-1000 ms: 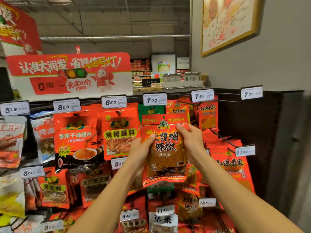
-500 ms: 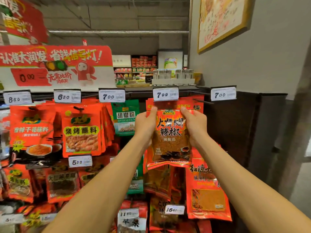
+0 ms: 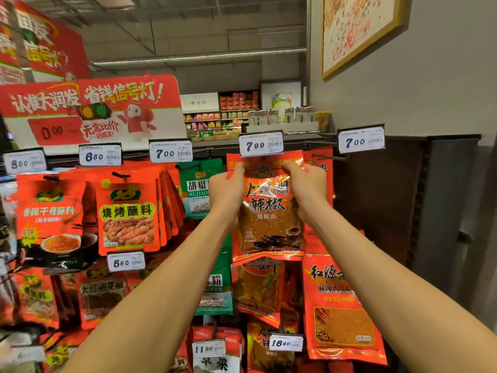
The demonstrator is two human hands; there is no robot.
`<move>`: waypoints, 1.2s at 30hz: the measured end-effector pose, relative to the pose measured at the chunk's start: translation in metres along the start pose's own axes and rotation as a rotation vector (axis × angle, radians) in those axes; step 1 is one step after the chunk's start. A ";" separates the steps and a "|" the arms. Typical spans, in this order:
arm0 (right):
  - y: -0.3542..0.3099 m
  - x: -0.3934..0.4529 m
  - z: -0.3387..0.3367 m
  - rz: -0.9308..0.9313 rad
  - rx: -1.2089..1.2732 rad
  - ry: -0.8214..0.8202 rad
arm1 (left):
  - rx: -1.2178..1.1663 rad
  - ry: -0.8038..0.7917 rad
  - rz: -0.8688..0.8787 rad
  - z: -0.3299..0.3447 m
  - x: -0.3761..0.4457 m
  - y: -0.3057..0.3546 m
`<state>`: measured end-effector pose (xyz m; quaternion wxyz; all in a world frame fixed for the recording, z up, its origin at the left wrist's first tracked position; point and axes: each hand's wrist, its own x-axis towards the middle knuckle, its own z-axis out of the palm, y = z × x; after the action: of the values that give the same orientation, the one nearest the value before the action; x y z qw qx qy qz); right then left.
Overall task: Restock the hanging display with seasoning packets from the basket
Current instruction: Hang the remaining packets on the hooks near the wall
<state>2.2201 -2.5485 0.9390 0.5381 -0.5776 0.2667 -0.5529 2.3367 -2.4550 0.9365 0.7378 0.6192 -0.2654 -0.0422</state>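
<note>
Up went the red chili packet point(image 3: 269, 211) from where it sat half a second before, its top edge now touching the 7.99 price tag point(image 3: 261, 144). Left hand point(image 3: 227, 188) pinched the upper left corner, thumb on the front; right hand point(image 3: 308, 185) pinched the upper right corner the same way. Behind it hung more red packets. Just left was a green pepper packet point(image 3: 197, 192), further left the orange barbecue dip packets point(image 3: 127, 211). Right of the packet, a bare hook point(image 3: 330, 157) stuck out under the 7.00 tag point(image 3: 361, 141).
</note>
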 end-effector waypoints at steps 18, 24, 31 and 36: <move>0.038 0.012 -0.025 0.019 -0.144 -0.282 | 0.002 -0.200 -0.023 -0.015 -0.011 -0.023; 0.052 0.027 -0.025 -0.058 -0.332 -0.264 | 0.173 -0.152 0.007 -0.020 -0.004 -0.042; 0.062 0.081 0.007 0.018 -0.459 -0.142 | 0.209 -0.049 -0.097 0.021 0.057 -0.055; 0.094 0.119 0.021 0.038 -0.532 -0.111 | 0.257 -0.014 -0.136 0.043 0.099 -0.085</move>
<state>2.2955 -2.6756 0.8990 0.3915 -0.7228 0.3834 -0.4210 2.4246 -2.5519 0.8940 0.6459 0.7249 -0.2312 -0.0623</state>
